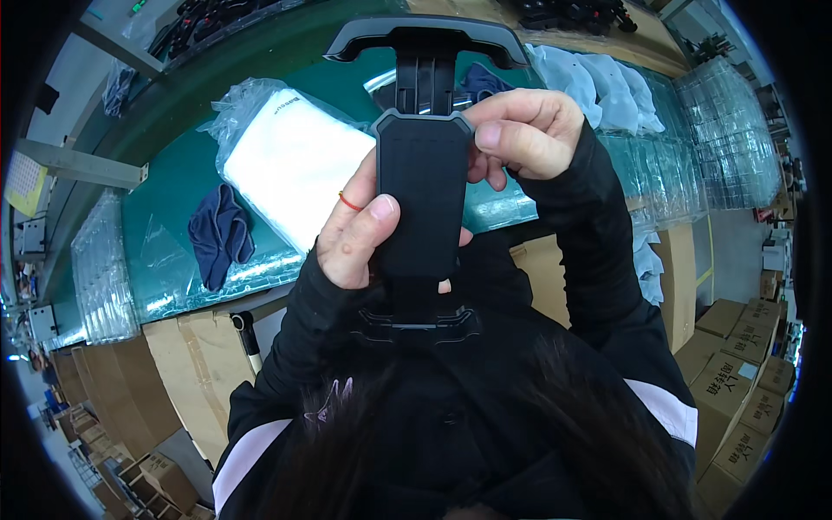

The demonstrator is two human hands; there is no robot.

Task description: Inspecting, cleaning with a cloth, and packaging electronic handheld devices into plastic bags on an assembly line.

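Glossy green workbench (pixel 160 208), with a black holder (pixel 423 191) centred in the frame.
I have its matte, chamfered plastic body grasped by the left hand (pixel 351 238), thumb across the front; the right hand (pixel 539 139) pinches the upper-right corner, below a broad, curved end piece (pixel 426 35). A crumpled navy cloth (pixel 218 236) lies at left. The holder blocks my view of part of a white packet (pixel 295 156) in crinkled clear plastic; ribbed clear trays (pixel 732 134) stand at upper right.
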